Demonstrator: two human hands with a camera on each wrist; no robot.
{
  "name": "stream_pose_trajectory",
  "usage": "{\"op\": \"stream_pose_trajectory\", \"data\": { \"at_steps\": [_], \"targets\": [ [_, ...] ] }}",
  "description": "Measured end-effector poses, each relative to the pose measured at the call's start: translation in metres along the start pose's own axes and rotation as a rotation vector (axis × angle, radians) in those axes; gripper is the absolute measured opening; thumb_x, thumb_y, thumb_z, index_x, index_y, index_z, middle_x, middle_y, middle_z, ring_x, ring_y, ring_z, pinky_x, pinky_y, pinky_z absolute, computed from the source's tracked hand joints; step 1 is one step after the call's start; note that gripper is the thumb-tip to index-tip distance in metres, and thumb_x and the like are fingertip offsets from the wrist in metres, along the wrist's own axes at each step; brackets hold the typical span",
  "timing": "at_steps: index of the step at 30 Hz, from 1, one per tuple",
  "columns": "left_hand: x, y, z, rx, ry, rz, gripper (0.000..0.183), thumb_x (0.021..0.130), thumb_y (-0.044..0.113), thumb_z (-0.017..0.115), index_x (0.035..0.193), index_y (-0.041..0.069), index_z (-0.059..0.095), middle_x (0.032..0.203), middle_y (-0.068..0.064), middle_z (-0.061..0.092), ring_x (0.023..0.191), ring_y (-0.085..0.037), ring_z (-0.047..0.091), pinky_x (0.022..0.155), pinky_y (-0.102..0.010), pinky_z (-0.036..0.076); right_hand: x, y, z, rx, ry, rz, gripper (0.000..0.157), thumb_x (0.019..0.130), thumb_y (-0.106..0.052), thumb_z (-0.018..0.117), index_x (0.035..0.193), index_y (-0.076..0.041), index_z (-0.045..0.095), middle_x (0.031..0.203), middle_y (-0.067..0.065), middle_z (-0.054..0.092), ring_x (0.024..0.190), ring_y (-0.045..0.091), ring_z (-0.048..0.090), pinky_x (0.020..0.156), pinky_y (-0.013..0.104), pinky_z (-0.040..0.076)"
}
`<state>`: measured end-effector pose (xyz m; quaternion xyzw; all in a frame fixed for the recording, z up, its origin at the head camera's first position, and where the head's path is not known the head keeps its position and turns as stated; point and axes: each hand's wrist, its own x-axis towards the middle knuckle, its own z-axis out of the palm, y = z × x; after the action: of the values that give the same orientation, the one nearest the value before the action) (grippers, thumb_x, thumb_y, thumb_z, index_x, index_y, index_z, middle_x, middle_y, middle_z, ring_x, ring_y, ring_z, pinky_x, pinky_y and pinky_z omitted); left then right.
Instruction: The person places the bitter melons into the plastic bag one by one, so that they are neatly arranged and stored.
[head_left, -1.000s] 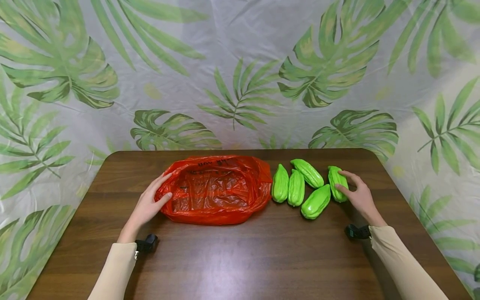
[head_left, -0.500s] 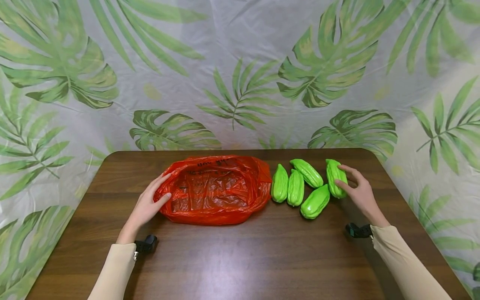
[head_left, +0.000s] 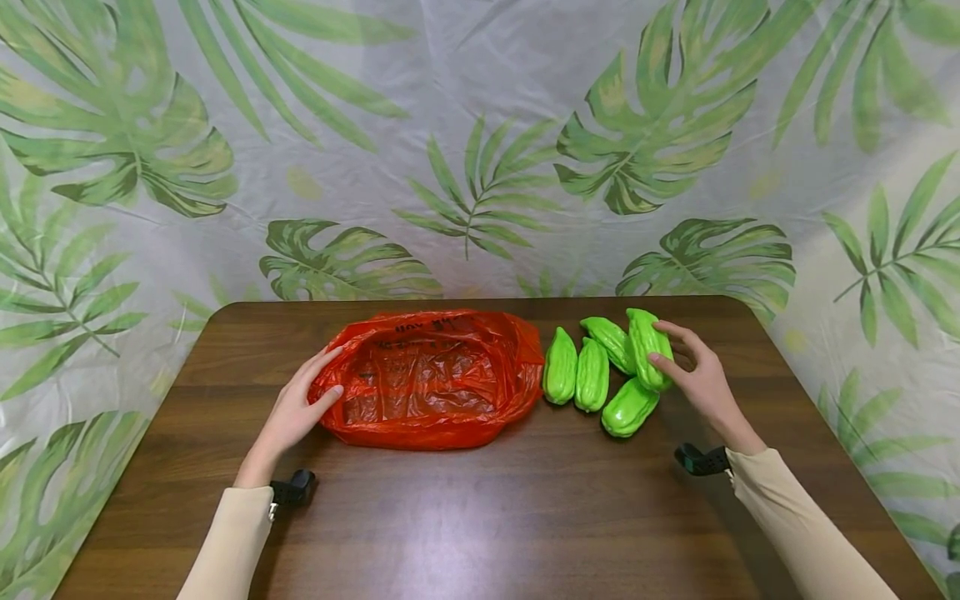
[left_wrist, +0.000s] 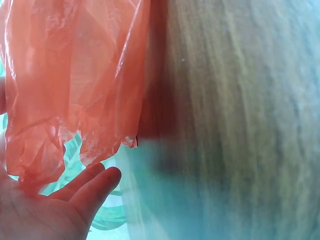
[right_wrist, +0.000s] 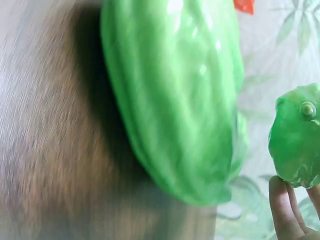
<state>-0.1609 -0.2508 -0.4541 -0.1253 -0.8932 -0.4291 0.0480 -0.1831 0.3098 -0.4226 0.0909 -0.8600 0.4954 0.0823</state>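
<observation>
My left hand (head_left: 288,412) holds the left rim of a red plastic bag (head_left: 416,429), which lies with its mouth spread open. In the left wrist view, the thin red film of the bag (left_wrist: 75,90) hangs by the palm and the fingers are partly straight. My right hand (head_left: 705,383) grips a bright green, ridged bitter melon (head_left: 647,346) between thumb and fingers, lifted over its neighbours. In the right wrist view, the held bitter melon (right_wrist: 297,135) shows its stem end above the fingertips, while another lies large in front.
Several more bitter melons lie right of the bag: one upright-lying bitter melon (head_left: 560,367) against its side, another bitter melon (head_left: 592,375) beside it, and a slanted bitter melon (head_left: 628,410) nearer the front. Behind the brown wooden table (head_left: 465,517) hangs a leaf-patterned cloth (head_left: 480,150).
My right hand has picked up the rightmost bitter melon and carried it left, so it now overlaps two others. My left hand and the bag have stayed in place.
</observation>
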Motion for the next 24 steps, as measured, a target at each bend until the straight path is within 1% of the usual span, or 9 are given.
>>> {"op": "stream_pose_trajectory", "data": {
  "at_steps": [2, 3, 6, 10, 15, 16, 21, 22, 24],
  "targets": [
    [0.0, 0.0, 0.0, 0.001, 0.0, -0.002, 0.056, 0.093, 0.011, 0.061, 0.145, 0.01, 0.042, 0.151, -0.022, 0.027, 0.135, -0.046, 0.026, 0.099, -0.069, 0.026, 0.0, -0.005, 0.003, 0.023, -0.01, 0.001, 0.051, 0.096, -0.016, 0.059, 0.143, -0.009, 0.043, 0.145, 0.012, 0.039, 0.121, 0.031, 0.043, 0.09, 0.033, 0.041],
    [0.0, 0.001, 0.0, 0.001, 0.0, -0.003, 0.056, 0.093, 0.011, 0.061, 0.145, 0.01, 0.041, 0.151, -0.022, 0.027, 0.135, -0.046, 0.026, 0.099, -0.069, 0.026, 0.0, -0.007, 0.004, 0.025, -0.015, -0.002, 0.051, 0.096, -0.016, 0.059, 0.143, -0.009, 0.043, 0.146, 0.012, 0.039, 0.122, 0.033, 0.042, 0.088, 0.031, 0.041],
    [0.0, 0.001, 0.0, 0.001, -0.002, -0.007, 0.056, 0.093, 0.011, 0.061, 0.145, 0.01, 0.041, 0.151, -0.022, 0.027, 0.135, -0.046, 0.026, 0.099, -0.069, 0.026, 0.001, -0.013, 0.008, 0.043, -0.033, -0.021, 0.051, 0.096, -0.014, 0.059, 0.144, -0.008, 0.043, 0.147, 0.012, 0.037, 0.124, 0.039, 0.041, 0.088, 0.031, 0.041],
    [0.0, 0.001, 0.0, 0.0, -0.004, -0.01, 0.056, 0.093, 0.012, 0.061, 0.146, 0.011, 0.041, 0.151, -0.022, 0.027, 0.135, -0.046, 0.026, 0.099, -0.069, 0.026, 0.002, -0.021, 0.014, 0.068, -0.049, -0.035, 0.051, 0.096, -0.013, 0.059, 0.143, -0.007, 0.043, 0.148, 0.013, 0.036, 0.124, 0.04, 0.04, 0.09, 0.037, 0.04],
    [0.0, 0.001, 0.0, -0.01, -0.008, -0.016, 0.057, 0.093, 0.012, 0.062, 0.146, 0.011, 0.041, 0.152, -0.022, 0.026, 0.135, -0.046, 0.025, 0.098, -0.069, 0.027, 0.003, -0.028, 0.022, 0.095, -0.06, -0.053, 0.049, 0.095, -0.012, 0.059, 0.142, -0.006, 0.044, 0.147, 0.012, 0.038, 0.126, 0.038, 0.039, 0.096, 0.047, 0.035],
    [0.0, 0.001, 0.0, -0.012, -0.007, -0.017, 0.057, 0.093, 0.012, 0.062, 0.146, 0.011, 0.041, 0.152, -0.022, 0.026, 0.135, -0.046, 0.026, 0.098, -0.069, 0.027, 0.004, -0.029, 0.023, 0.099, -0.063, -0.056, 0.049, 0.095, -0.012, 0.059, 0.141, -0.006, 0.045, 0.147, 0.012, 0.038, 0.126, 0.038, 0.039, 0.096, 0.046, 0.035],
    [0.0, 0.001, 0.001, -0.012, -0.006, -0.013, 0.057, 0.093, 0.012, 0.061, 0.146, 0.012, 0.041, 0.152, -0.021, 0.026, 0.135, -0.045, 0.025, 0.099, -0.069, 0.027, 0.006, -0.034, 0.031, 0.109, -0.077, -0.056, 0.049, 0.095, -0.012, 0.06, 0.141, -0.008, 0.045, 0.147, 0.009, 0.039, 0.125, 0.035, 0.041, 0.094, 0.033, 0.038],
    [0.0, 0.001, 0.001, -0.012, -0.006, -0.013, 0.057, 0.093, 0.012, 0.061, 0.146, 0.012, 0.04, 0.152, -0.021, 0.026, 0.136, -0.045, 0.025, 0.099, -0.069, 0.026, 0.006, -0.035, 0.033, 0.113, -0.082, -0.057, 0.049, 0.095, -0.013, 0.06, 0.142, -0.008, 0.045, 0.147, 0.008, 0.039, 0.125, 0.034, 0.04, 0.094, 0.033, 0.039],
    [0.0, 0.001, 0.001, -0.01, -0.005, -0.012, 0.057, 0.093, 0.012, 0.061, 0.146, 0.012, 0.04, 0.152, -0.021, 0.026, 0.136, -0.045, 0.025, 0.099, -0.069, 0.026, 0.007, -0.036, 0.036, 0.125, -0.091, -0.065, 0.049, 0.095, -0.012, 0.06, 0.141, -0.008, 0.045, 0.147, 0.009, 0.039, 0.126, 0.034, 0.039, 0.096, 0.038, 0.038]
  ]
}}
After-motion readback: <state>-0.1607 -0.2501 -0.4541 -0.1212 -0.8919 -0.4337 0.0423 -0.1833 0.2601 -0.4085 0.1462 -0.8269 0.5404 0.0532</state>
